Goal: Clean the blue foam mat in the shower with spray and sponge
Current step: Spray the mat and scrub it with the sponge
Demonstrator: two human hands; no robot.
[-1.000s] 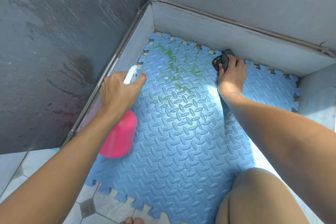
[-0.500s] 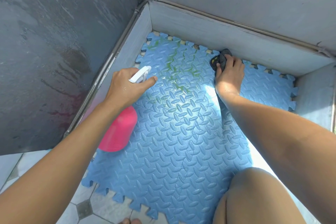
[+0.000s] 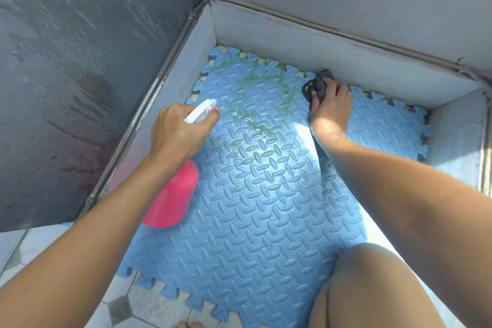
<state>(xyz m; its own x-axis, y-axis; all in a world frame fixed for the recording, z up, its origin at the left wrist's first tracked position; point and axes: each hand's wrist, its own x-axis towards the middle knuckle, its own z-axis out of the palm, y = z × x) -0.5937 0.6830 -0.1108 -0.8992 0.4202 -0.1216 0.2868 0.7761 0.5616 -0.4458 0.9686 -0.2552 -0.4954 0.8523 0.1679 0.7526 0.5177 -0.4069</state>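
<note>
Near edge of the mat laps onto the tiled floor; a bare knee is over its near right corner. The mat lies flat in the shower, wet and glaring at the centre. Left hand holds the pink bottle above the mat's left edge, fingers wrapped round the white spray head, nozzle pointing to the far left corner. Cannot tell whether a finger sits on the trigger. Beyond the nozzle a green film runs in streaks from mid-mat to that corner. Right hand is at the far edge, fingers curled over a dark sponge and pressing it down where the mat meets the wall. Judged step: wetting the green patch ahead of scrubbing. To do it well, keep the nozzle low and aimed along the streaks, so spray lands on the film and not the wall. Cover the corner teeth, where growth likely sits in the joints. Then bring the sponge leftward along the far edge in short overlapping strokes, pressed into the embossed grooves. Risk: wet foam may slide under the knee.
</note>
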